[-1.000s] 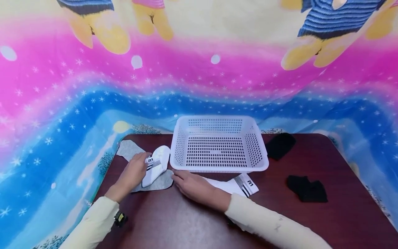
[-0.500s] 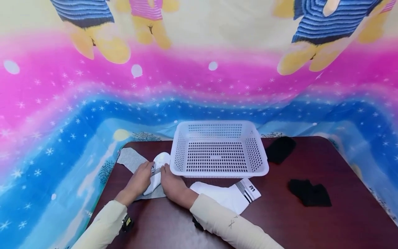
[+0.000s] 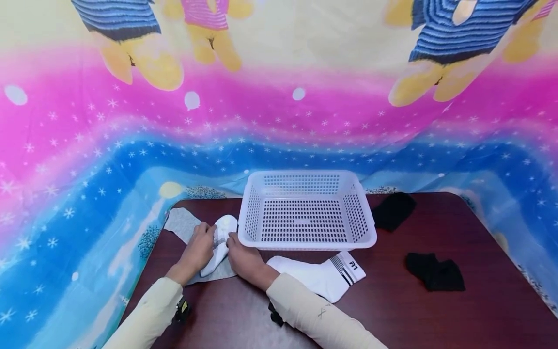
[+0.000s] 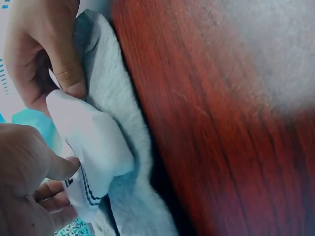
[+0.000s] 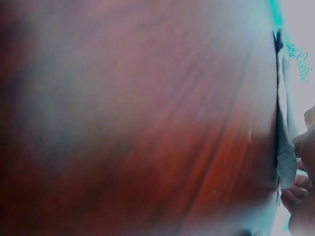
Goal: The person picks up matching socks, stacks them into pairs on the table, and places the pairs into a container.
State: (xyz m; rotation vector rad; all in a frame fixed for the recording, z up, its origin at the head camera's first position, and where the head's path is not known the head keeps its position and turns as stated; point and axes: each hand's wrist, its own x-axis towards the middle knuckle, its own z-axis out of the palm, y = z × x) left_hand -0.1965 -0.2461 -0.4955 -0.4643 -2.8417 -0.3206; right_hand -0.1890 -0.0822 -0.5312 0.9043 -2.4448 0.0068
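A white sock (image 3: 226,224) with dark stripes at its cuff lies over a grey sock (image 3: 180,222) on the left of the table. My left hand (image 3: 199,249) pinches the striped cuff between thumb and fingers, as the left wrist view shows on the white sock (image 4: 93,137). From the other side, my right hand (image 3: 245,259) pinches the white sock's edge, thumb on top. Only fingers and part of a hand (image 5: 302,167) appear at the right edge of the right wrist view, beside the sock fabric.
A white plastic basket (image 3: 305,245) stands at the back middle, just right of the hands. Another white striped sock (image 3: 316,276) lies in front of it. Two black sock pieces, one behind (image 3: 394,211) and one nearer (image 3: 436,272), lie on the right of the brown table (image 3: 492,315).
My right hand has moved left from the grey sock's end onto the white sock and now pinches it. The white sock's cuff is now bunched between both hands.
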